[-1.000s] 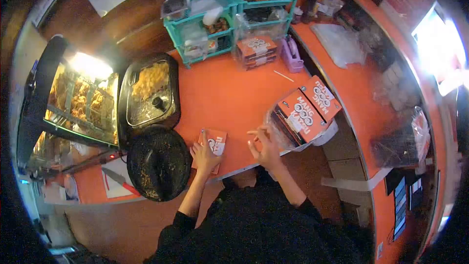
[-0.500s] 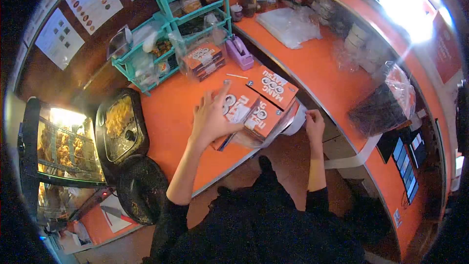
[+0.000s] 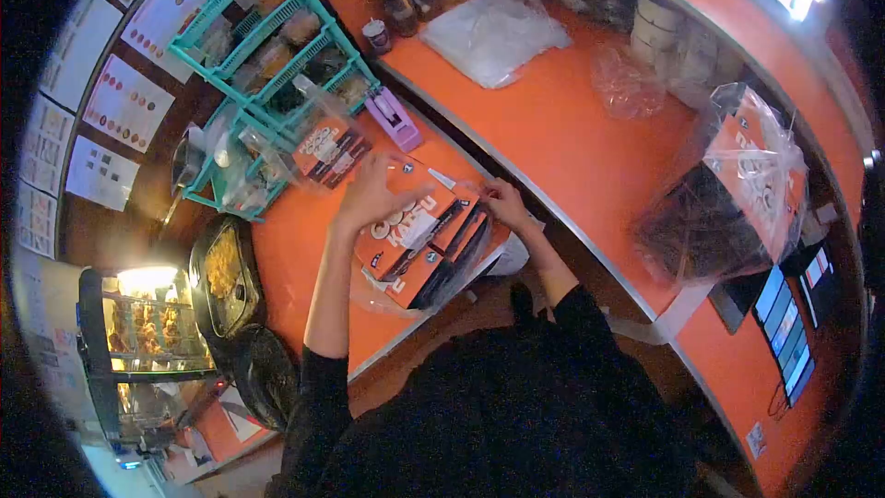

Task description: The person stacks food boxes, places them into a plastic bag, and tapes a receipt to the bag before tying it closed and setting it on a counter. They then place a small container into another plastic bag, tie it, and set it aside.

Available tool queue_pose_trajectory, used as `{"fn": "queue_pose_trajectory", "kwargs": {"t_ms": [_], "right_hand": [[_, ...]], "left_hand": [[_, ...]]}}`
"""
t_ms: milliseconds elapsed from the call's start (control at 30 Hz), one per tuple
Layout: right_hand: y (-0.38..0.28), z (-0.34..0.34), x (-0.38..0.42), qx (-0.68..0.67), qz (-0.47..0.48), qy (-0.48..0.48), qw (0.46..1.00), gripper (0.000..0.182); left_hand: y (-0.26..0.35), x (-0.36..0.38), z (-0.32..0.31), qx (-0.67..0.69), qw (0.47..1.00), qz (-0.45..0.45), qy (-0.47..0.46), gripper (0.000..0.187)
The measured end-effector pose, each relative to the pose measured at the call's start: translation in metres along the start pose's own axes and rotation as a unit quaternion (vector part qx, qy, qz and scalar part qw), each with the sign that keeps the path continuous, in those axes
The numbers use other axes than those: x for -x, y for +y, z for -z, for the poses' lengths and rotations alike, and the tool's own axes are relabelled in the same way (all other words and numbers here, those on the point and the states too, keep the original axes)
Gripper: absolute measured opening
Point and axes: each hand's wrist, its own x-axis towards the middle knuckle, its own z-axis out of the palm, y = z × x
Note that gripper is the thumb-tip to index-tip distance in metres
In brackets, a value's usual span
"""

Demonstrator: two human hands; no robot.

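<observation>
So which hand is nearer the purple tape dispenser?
Left. The left hand lies on the stack of orange boxes, just below the purple tape dispenser; the right hand sits farther off, at the stack's right edge.

Head view, looking down on an orange counter [image 3: 572, 143]. Left hand [image 3: 369, 192] lies flat, fingers spread, on a stack of orange boxes [image 3: 419, 244] at the counter edge. Right hand [image 3: 505, 203] touches the stack's far corner. Clear bag [image 3: 369, 290] hangs below the boxes. Purple dispenser [image 3: 394, 120] just behind. Teal rack [image 3: 267, 55] beyond it. Fryer tray [image 3: 221, 272] to the left. Bagged box [image 3: 737, 184] sits well apart on the right.
</observation>
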Motion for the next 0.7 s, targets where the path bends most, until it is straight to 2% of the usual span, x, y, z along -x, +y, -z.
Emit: {"fn": "queue_pose_trajectory", "kwargs": {"t_ms": [33,67,100,167,200,233,267,300,367,467,533,567,600,667,700], "right_hand": [[-0.008,0.003,0.003,-0.003,-0.001,-0.011,1.000,0.024],[-0.017,0.008,0.004,-0.015,-0.001,0.039,0.999,0.023],[-0.021,0.009,0.006,-0.027,-0.003,0.089,0.996,0.022],[-0.031,0.012,0.013,-0.083,-0.001,0.085,0.993,0.020],[-0.040,0.015,0.016,-0.102,0.022,0.103,0.989,0.019],[-0.043,0.017,0.017,-0.119,0.045,0.123,0.984,0.018],[-0.047,0.018,0.017,-0.121,0.042,0.121,0.984,0.018],[-0.049,0.017,0.017,-0.106,0.064,0.118,0.985,0.015],[-0.051,0.019,0.017,-0.094,0.083,0.113,0.986,0.012],[-0.046,0.026,0.015,-0.039,0.135,0.083,0.987,0.010],[-0.024,0.031,0.017,-0.048,0.022,-0.014,0.999,0.008],[-0.009,0.027,0.018,-0.049,0.023,-0.019,0.998,0.008],[0.013,0.018,0.019,-0.149,-0.032,-0.041,0.987,0.009],[0.011,0.024,0.021,-0.335,-0.143,-0.075,0.928,0.009],[0.012,0.023,0.023,-0.336,-0.136,-0.087,0.928,0.009]], "left_hand": [[0.003,-0.011,-0.002,0.047,0.998,0.000,0.029,0.088],[0.007,-0.022,-0.003,0.094,0.994,-0.003,0.059,0.079],[0.011,-0.028,-0.004,0.092,0.994,0.007,0.058,0.079],[0.017,-0.035,-0.004,0.135,0.980,0.047,-0.137,0.058],[0.016,-0.035,-0.006,0.132,0.980,0.051,-0.140,0.058],[0.010,-0.034,-0.009,0.117,0.987,0.029,-0.105,0.054],[0.004,-0.033,-0.013,0.103,0.992,0.009,-0.070,0.049],[-0.007,-0.036,-0.021,0.102,0.992,0.012,-0.073,0.049],[-0.027,-0.042,-0.035,0.142,0.989,-0.007,-0.029,0.046],[0.005,-0.036,-0.017,0.158,0.985,0.003,-0.064,0.039],[0.004,-0.038,-0.017,0.154,0.985,0.031,-0.073,0.039],[0.004,-0.039,-0.018,0.150,0.984,0.054,-0.084,0.039],[0.006,-0.038,-0.017,0.150,0.984,0.058,-0.081,0.039],[0.009,-0.036,-0.013,0.138,0.985,0.055,-0.086,0.038],[0.004,-0.036,-0.015,0.136,0.986,0.064,-0.075,0.038]]}}
